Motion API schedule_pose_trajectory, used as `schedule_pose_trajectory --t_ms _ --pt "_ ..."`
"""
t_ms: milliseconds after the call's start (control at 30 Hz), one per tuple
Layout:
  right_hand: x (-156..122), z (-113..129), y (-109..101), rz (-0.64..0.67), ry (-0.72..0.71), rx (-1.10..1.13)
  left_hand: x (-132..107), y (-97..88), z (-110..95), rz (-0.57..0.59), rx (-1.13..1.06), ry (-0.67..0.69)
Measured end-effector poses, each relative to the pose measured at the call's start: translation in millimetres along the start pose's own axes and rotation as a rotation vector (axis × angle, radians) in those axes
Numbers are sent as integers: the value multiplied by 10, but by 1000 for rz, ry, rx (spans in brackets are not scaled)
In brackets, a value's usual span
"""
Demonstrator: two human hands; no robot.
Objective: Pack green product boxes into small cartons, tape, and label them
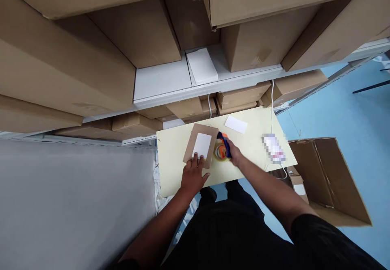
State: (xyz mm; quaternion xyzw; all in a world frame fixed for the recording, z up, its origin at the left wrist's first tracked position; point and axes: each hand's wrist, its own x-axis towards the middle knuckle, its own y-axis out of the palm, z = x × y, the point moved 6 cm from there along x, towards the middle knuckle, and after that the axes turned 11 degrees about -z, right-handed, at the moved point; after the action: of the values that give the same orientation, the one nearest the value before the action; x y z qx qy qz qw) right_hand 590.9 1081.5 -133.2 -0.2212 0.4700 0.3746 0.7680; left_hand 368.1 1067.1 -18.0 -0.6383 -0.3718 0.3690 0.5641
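A flat brown cardboard mailer (189,148) with a white label (202,143) on its face lies on the pale yellow table (170,176). My left hand (193,174) rests on its near edge, fingers spread, fingertips over the label's lower end. Wrapped around a blue and orange tape dispenser (222,149) is my right hand (235,153). The dispenser, with its roll of tape, is at the mailer's right edge; whether it touches the mailer I cannot tell.
A white slip (236,124) lies at the table's back, and a blurred-out device (274,148) with white cables at its right. Boxes (262,38) fill the shelves (164,81), where a white stack (202,65) sits. An open carton (332,180) stands on the blue floor.
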Motion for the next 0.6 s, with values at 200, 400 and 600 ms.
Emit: schedule_pose_trajectory --t_ms 200,400,600 --pt "213 666 151 13 -85 -409 125 62 347 -96 45 71" --pt "-40 -24 -424 -39 -63 -263 100 244 324 -72 3 126" --pt "-567 -1101 -1034 26 2 -201 106 236 194 -119 -22 46"
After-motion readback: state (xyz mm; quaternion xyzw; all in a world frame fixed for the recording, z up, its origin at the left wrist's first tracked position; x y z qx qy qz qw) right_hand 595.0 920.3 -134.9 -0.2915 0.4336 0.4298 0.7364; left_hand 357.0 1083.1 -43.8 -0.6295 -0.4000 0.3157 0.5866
